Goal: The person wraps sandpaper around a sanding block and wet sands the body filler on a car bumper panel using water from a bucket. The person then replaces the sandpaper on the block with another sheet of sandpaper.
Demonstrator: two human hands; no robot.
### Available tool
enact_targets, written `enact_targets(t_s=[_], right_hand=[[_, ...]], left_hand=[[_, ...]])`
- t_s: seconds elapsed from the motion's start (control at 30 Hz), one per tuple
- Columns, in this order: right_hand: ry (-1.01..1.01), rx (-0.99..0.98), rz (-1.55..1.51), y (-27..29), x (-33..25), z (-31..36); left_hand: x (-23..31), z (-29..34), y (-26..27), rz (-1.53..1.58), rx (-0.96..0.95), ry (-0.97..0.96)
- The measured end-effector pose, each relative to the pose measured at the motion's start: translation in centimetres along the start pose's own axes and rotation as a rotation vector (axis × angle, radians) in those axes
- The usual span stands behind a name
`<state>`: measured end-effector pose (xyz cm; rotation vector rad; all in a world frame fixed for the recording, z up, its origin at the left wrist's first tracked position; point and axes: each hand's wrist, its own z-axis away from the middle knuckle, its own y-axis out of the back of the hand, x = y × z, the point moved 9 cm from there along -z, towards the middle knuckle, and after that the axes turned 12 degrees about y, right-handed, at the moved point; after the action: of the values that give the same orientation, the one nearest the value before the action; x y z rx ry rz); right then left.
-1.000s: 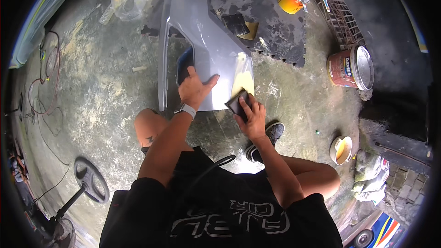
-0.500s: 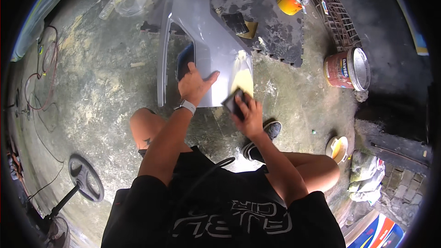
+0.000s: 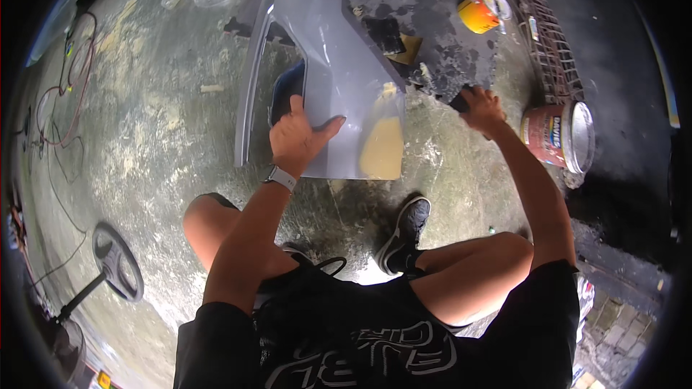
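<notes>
A grey car body panel (image 3: 328, 50) lies in front of me, its near end close to my feet. Pale yellow filler (image 3: 383, 145) covers a patch at its near right corner. My left hand (image 3: 299, 133) grips the panel beside the dark opening, thumb stretched over the grey surface and some fingers hidden below the edge. Off to the panel's right, my right hand (image 3: 481, 110) is closed round a dark sanding block (image 3: 459, 103), held over the floor near the edge of the black mat. Only the block's left end shows.
On the black mat (image 3: 450, 54) lie dark and tan sandpaper sheets (image 3: 409, 49) and a yellow-orange can (image 3: 481, 14). A reddish paint bucket (image 3: 546, 133) stands near my right forearm. A metal lattice (image 3: 544, 29) runs behind it. At left are a steering wheel (image 3: 119, 263) and a hose (image 3: 92, 43).
My right hand has left the filler patch and swung right and away from me with the sanding block. My left hand stays on the panel. The view has shifted slightly.
</notes>
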<state>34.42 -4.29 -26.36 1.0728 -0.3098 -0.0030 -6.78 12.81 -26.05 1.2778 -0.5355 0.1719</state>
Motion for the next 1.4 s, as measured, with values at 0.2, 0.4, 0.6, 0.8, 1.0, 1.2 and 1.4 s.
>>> enact_targets(t_s=[0.2,0.4,0.6,0.8,1.0,1.2,1.4], right_hand=[[-0.020,-0.044,0.004,-9.4,4.7,-8.6],[-0.030,0.080,-0.115,-12.6,5.4,-14.0],[-0.111,0.213,-0.191,-16.7,6.9,-14.4],[0.158,0.370,-0.215,-13.1,1.0,-12.3],[0.574,0.764,-0.431,-0.7,-7.6,-7.8],[0.923,1.085,-0.605,11.6,-15.9,-3.4],[0.948,0.512,-0.513,11.2,-30.0,-10.6]], left_hand=[[0.7,0.6,0.7,0.092,0.112,-0.040],[-2.1,5.7,3.4,0.188,0.584,-0.146],[-8.1,14.7,-3.4,0.863,0.297,0.516],[-2.0,14.4,-9.4,1.455,-0.202,0.632],[-0.5,13.8,-2.5,1.548,-0.208,0.511],[3.2,10.2,15.2,1.635,-0.039,0.115],[1.0,9.4,18.4,1.652,-0.011,0.098]])
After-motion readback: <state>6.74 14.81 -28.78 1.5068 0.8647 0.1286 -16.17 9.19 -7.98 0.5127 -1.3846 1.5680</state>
